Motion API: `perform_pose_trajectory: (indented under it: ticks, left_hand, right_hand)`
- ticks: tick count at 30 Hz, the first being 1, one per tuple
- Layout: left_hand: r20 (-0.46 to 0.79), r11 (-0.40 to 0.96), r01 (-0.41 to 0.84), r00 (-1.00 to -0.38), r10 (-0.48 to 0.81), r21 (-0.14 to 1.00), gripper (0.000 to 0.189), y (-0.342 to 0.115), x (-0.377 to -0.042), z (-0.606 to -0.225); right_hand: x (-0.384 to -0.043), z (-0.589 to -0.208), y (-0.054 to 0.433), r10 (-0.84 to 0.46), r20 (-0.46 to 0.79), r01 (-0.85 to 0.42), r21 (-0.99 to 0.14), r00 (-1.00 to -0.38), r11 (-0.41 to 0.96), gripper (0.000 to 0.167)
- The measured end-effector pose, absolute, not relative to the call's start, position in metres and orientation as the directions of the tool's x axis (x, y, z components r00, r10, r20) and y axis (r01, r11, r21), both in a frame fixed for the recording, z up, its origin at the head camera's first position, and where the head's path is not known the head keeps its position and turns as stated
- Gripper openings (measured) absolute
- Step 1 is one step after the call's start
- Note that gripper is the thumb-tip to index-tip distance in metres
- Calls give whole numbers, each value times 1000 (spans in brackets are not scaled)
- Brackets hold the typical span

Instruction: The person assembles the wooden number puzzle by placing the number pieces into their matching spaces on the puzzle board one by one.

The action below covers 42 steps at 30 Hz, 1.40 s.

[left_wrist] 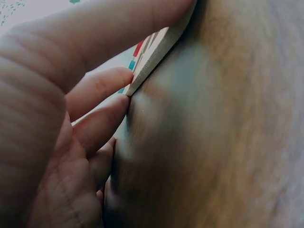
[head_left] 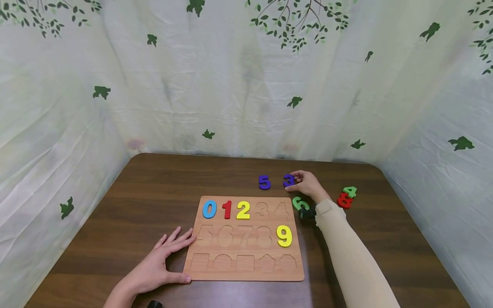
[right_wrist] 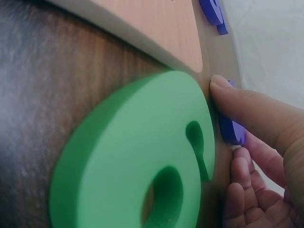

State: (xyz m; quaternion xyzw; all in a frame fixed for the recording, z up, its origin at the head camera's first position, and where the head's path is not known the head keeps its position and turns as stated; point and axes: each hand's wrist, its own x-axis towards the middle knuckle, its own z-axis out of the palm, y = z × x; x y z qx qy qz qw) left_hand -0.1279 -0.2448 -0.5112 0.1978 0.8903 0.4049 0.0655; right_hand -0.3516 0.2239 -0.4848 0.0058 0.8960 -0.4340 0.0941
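Observation:
A wooden number board lies on the table, holding a blue 0, a red 1, a yellow 2 and a yellow 9 in its upper two rows. My left hand rests with spread fingers along the board's left edge, its thumb at the near left corner. Beyond the board's far right corner, my right hand pinches a purple number 3 between thumb and fingers. The right wrist view shows the thumb against one side of this purple 3.
A purple 5 lies left of the 3. Beside the board's right edge is a green 6, partly behind the wrist camera. Farther right, a green 4 overlaps a red 8. A leaf-patterned curtain surrounds the table.

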Motion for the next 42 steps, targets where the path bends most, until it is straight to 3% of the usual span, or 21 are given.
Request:
perform_pose_trajectory:
  ticks: [21,42]
  left_hand:
    - [81,595,332,-910,407,732,91,-245,-126,-513]
    - [86,594,341,-906,414,728,91,-245,-128,-513]
  right_hand:
    - [-348,-486,226,-93,-148,50,-746,-984,664,68]
    - [-331,-478,215,-212,-93,-76,-737,-973,672,67]
